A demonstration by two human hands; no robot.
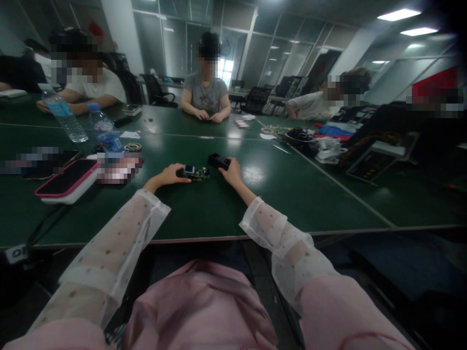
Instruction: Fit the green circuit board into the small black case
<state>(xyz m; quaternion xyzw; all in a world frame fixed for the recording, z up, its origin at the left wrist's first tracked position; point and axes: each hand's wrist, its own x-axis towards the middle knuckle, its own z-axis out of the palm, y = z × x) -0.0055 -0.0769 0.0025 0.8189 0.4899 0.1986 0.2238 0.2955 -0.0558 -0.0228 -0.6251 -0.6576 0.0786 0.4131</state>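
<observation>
My left hand (173, 175) is closed round the left end of a green circuit board (199, 173), which carries a small screen and several parts. In my right hand (232, 171) is a black rectangular case (216, 160), gripped at its right end between thumb and fingers. Board and case are close together above the dark green table (204, 209), with a small gap between them. Whether either one rests on the tabletop I cannot tell. My fingers hide the left end of the board and part of the case.
Phones (67, 177), a pink item (118, 170) and plastic bottles (67, 119) stand at the left. Rightward lie a pen (280, 149), cables, a plastic bag (328, 148) and a dark panel (372, 163). A person in a grey shirt (206, 97) sits opposite; other people sit at both sides.
</observation>
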